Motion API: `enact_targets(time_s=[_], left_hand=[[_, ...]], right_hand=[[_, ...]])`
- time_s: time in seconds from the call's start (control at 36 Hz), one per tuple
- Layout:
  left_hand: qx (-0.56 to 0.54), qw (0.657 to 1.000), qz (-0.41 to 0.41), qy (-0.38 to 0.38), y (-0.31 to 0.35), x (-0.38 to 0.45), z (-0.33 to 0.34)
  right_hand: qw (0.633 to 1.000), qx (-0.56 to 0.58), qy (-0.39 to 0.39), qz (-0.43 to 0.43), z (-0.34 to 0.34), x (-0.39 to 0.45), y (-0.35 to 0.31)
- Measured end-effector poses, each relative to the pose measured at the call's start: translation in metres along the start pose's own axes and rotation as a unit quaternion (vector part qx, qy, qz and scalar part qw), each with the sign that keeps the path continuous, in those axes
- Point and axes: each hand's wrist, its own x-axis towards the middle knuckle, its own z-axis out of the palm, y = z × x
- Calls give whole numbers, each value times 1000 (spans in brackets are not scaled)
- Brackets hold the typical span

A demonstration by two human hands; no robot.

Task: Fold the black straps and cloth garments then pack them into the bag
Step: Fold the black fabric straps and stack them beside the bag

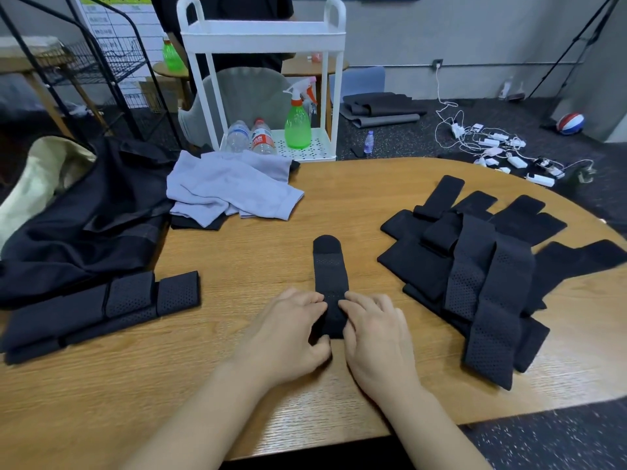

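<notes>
Your left hand (pixel 288 329) and right hand (pixel 375 337) meet at lower centre of the frame, fingers curled and pinching the near end of one black strap (pixel 329 273) that lies flat on the wooden bench (pixel 258 252), its rounded tip pointing away from you. Unfolded straps (pixel 475 266) are heaped at right, folded straps (pixel 101 307) sit at lower left, and the black garment (pixel 84 212), grey cloth (pixel 234 188) and beige bag (pixel 37 178) lie at upper left.

Both hands (pixel 334 329) on black strap (pixel 329 276)
</notes>
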Motion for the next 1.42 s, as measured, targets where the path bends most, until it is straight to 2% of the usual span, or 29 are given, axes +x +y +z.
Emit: enact_targets(time_s=[0.14, 0.19, 0.28, 0.39, 0.58, 0.92, 1.08, 1.17, 1.28, 1.42], left_hand=[[-24, 999, -17, 23, 4, -15, 1], [-65, 997, -39, 34, 6, -19, 2], [-103, 990, -71, 59, 14, -24, 0], [-164, 970, -129, 126, 19, -26, 6], [-199, 952, -178, 150, 21, -14, 14], [-156, 954, -231, 106, 12, 8, 16], [-147, 953, -245, 99, 10, 14, 17], [-128, 956, -245, 101, 10, 15, 17], [-52, 964, -236, 113, 15, 17, 15], [-39, 976, -167, 138, 16, 12, 20]], right_hand=[[988, 105, -115, 20, -18, -16, 4], [984, 138, -110, 24, -23, -20, 4], [978, 172, -86, 82, -24, -23, 3], [969, 199, -49, 138, -18, -22, 1], [969, 169, -5, 183, -19, -8, -9], [974, 77, -46, 207, -15, 10, -15], [980, 49, -35, 188, -10, 12, -13], [986, 35, -4, 162, -4, 12, -13], [996, -16, 29, 80, 2, 13, -12], [996, -72, 36, -24, 5, 17, -6]])
